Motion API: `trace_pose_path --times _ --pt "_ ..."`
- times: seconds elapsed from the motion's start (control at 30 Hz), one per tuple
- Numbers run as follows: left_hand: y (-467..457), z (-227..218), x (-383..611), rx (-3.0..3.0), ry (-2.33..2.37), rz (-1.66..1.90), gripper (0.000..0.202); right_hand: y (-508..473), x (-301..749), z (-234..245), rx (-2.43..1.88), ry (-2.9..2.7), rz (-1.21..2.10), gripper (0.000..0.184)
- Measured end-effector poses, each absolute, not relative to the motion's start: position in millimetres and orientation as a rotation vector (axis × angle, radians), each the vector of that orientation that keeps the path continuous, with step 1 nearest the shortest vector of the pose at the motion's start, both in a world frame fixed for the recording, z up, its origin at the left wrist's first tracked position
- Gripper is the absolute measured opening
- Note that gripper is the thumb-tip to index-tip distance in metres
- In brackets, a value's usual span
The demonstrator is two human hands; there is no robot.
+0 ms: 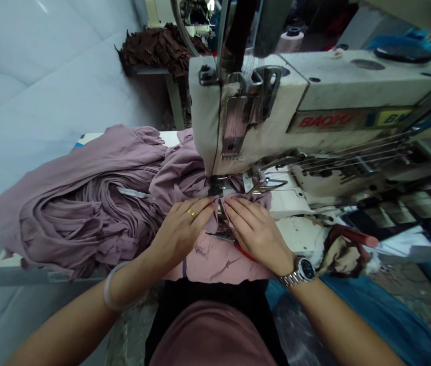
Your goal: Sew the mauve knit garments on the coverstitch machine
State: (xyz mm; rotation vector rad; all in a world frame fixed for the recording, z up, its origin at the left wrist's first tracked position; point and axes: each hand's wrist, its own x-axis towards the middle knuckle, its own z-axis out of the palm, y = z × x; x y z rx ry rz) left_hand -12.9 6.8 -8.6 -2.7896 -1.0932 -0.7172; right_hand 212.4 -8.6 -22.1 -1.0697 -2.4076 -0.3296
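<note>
A long length of mauve knit fabric (86, 203) lies gathered in folds on the table and runs to the needle area of a white BAOYU industrial sewing machine (299, 112). My left hand (180, 231), with a gold ring on one finger, grips the fabric just left of the presser foot (219, 187). My right hand (255, 234) holds the fabric on the other side, its fingertips close to the foot. The two hands nearly meet, and they hide part of the needle plate. The needle itself is hidden from view.
A heap of brown fabric scraps (158, 51) sits on a stand behind the machine. A red-tipped object rests on a crumpled brown cloth (343, 252) to the right. A pale wall (40, 101) runs along the left, and blue cloth (371, 310) lies below the table.
</note>
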Motion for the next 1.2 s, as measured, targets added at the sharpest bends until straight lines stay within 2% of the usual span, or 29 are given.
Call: trace_pose_path --times 0.17,0.27,0.47,0.63,0.87,1.2 --pt "9 -11 -11 -2.726 -1.094 -0.595 0.047 -10 212 -20 -1.087 -2.309 -0.206 0.039" --pt "7 -9 -7 -2.696 -1.144 -0.535 0.045 -9 208 -17 -1.114 -2.244 -0.12 0.037" --pt "4 -4 -4 -2.668 -1.18 -0.566 0.038 -6 203 -14 -1.118 -2.384 -0.267 0.038" --pt "6 -3 -4 -2.705 -1.143 -0.49 0.039 -5 204 -11 -1.113 -2.374 -0.26 0.036" --pt "4 0 -2 -2.716 -1.2 -0.464 0.041 -6 204 -3 -1.09 -2.518 -0.424 0.035" --pt "5 -1 -4 -2.7 -1.182 -0.455 0.048 -6 211 -7 -1.149 -2.507 -0.249 0.039"
